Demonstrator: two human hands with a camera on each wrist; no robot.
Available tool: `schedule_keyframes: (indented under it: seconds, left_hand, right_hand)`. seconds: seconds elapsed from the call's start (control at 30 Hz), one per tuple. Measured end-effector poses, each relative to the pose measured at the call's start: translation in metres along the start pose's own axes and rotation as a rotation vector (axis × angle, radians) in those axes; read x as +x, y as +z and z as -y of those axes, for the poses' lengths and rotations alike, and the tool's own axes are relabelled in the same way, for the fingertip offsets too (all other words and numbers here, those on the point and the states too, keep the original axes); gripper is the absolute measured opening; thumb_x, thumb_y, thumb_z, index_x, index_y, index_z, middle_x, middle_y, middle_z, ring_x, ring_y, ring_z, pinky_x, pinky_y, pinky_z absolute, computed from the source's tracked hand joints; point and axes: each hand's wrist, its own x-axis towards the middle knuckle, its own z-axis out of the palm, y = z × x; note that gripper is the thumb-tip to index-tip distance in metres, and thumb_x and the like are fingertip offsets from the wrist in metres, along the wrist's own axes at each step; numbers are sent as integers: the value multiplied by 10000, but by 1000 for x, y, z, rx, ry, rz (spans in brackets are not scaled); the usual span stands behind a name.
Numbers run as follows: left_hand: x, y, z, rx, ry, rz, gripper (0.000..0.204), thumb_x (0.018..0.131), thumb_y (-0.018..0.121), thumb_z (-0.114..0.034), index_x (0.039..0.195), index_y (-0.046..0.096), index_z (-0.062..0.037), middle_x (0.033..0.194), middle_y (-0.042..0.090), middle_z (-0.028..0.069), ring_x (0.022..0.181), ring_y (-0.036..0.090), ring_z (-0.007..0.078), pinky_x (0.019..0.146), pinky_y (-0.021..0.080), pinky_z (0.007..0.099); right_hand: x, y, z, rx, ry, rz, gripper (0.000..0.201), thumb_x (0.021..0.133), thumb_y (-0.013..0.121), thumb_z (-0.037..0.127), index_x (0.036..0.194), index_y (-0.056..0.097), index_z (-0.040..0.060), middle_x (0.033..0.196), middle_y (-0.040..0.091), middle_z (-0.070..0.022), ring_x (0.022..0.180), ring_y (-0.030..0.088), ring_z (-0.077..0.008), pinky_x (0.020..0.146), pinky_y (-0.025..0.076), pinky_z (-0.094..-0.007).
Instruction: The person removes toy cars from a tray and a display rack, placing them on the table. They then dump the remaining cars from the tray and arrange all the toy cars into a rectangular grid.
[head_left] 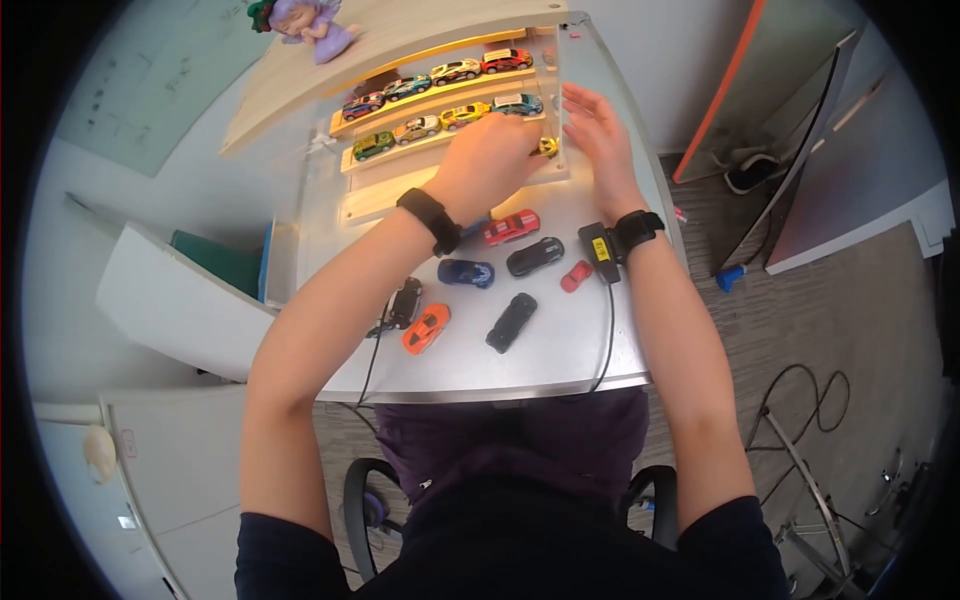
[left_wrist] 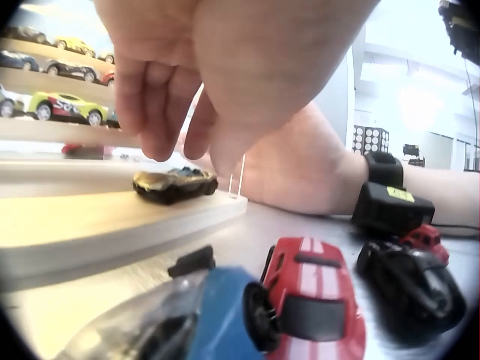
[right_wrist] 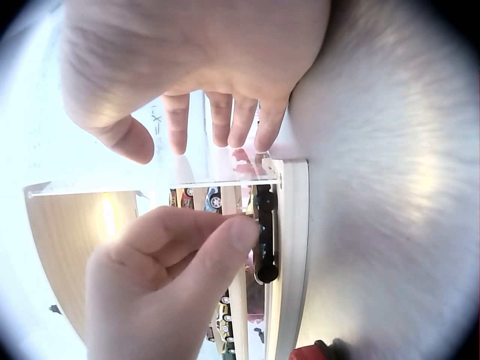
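Note:
My left hand (head_left: 490, 158) reaches over the lowest step of a tiered display stand (head_left: 400, 190). Thumb and index finger come together at a gold toy car (left_wrist: 174, 185) with a dark base, which sits near that step's right end. From the right wrist view, the left hand (right_wrist: 172, 277) pinches at the upper side of this car (right_wrist: 265, 232). Beyond the stand's right end, my right hand (head_left: 603, 142) is held up beside the clear side panel (right_wrist: 225, 182), its fingers extended and holding nothing.
Several toy cars line the upper steps, among them a yellow car (head_left: 465, 116). Loose on the table (head_left: 570, 350) lie a red striped car (head_left: 511, 227), a blue car (head_left: 466, 273), an orange car (head_left: 427, 328) and several others. A winged figurine (head_left: 315, 30) stands on top.

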Motion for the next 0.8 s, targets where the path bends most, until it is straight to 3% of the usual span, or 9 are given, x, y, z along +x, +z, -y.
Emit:
schedule_keyframes:
  seconds: [0.1,0.23,0.33,0.37,0.47,0.57,0.67,0.7,0.8]
  left_hand:
    - [-7,-40,-8,-122,-179,115,215,983,799,-266,961,741,-60,912,783,118,841,753,330,777,591,446]
    - [-41,-69,4,-122,-201,378,192,968,811,-244,977,743,-65,926,790,93,896,751,320,801,590,432]
    - [-72,-64,3,-56,-151,369,202,957,821,-229,1021,730,-60,992,789,108,961,743,327,843,585,435]
    - [-77,-64,2,-97,-204,473,237,939,838,-203,1063,705,-50,1038,782,123,995,735,335,870,581,436]
    - [-84,-63,0,-155,-263,451,256,926,850,-178,1075,686,-51,1027,776,123,990,736,342,871,581,443]
    - [-80,-57,10,-204,-310,260,263,919,854,-159,1075,672,-51,1036,769,123,1017,729,347,872,577,449]
    - [-63,-52,17,-65,-235,148,246,928,839,-159,1075,672,-55,1064,767,123,1046,721,347,877,579,450]
    - [-60,-45,20,-45,-187,71,241,894,830,-160,1048,670,-69,964,753,128,995,722,366,821,573,482]
    - [-49,-34,23,-51,-170,113,245,894,826,-155,1062,674,-62,982,753,135,1020,720,371,833,575,489]
  right_hand:
    - [2,-1,-2,36,15,-13,477,1040,643,228,1496,638,88,1529,614,-105,1465,523,-242,1187,442,-404]
    - [-1,1,5,0,44,-34,482,1070,600,260,1514,599,72,1572,566,-102,1500,501,-228,1243,410,-426]
    - [0,2,5,6,58,-51,475,1071,600,259,1508,601,72,1561,572,-100,1496,505,-227,1239,412,-430]
    - [-1,3,5,10,60,-50,471,1071,601,258,1503,603,72,1556,575,-99,1493,507,-227,1235,415,-431]
    - [1,0,0,29,53,-58,466,1063,633,285,1482,633,83,1524,592,-103,1466,520,-228,1210,442,-427]
    - [3,-2,-3,34,44,-53,464,1058,649,299,1471,648,86,1508,600,-105,1449,529,-227,1195,458,-421]
    - [2,-1,-3,38,45,-37,455,1058,648,289,1463,652,82,1502,604,-100,1442,536,-224,1185,467,-412]
    - [3,-2,-2,39,43,-32,450,1058,648,284,1460,653,80,1499,606,-97,1439,538,-223,1181,471,-409]
    - [1,-2,-1,33,58,-33,453,1063,621,259,1470,616,61,1521,591,-89,1465,529,-218,1207,432,-423]
